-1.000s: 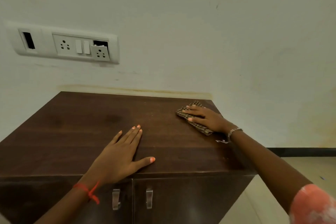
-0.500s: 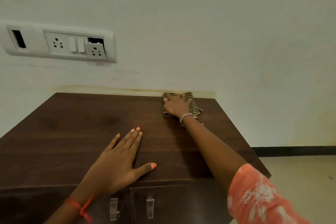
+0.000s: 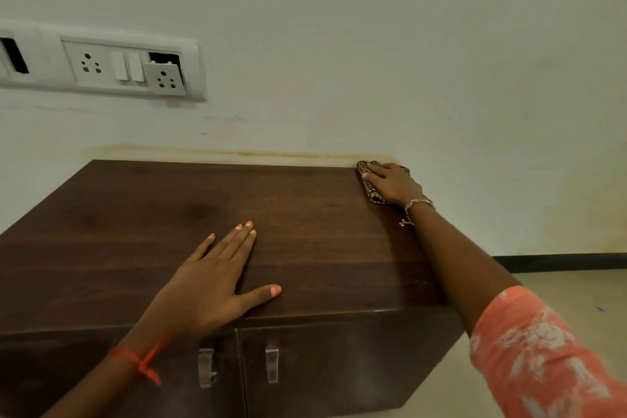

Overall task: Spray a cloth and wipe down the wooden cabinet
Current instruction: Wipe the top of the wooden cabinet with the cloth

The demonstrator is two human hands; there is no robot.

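Both palms flat: right hand (image 3: pixel 395 184) presses cloth (image 3: pixel 369 188) (left hand (image 3: pixel 207 285) on cabinet (image 3: pixel 305 214)).

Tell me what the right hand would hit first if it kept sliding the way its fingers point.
The right hand presses the checkered cloth at the far right corner of the cabinet top, fingers aimed at the back edge. Going straight on, it would probably meet the wall almost at once; the depth is hard to judge.

Cabinet top (image 3: pixel 305 214) bare btwn left hand (image 3: pixel 207 285) & cloth (image 3: pixel 368 185); wall (image 3: pixel 339 78) blocks rear.
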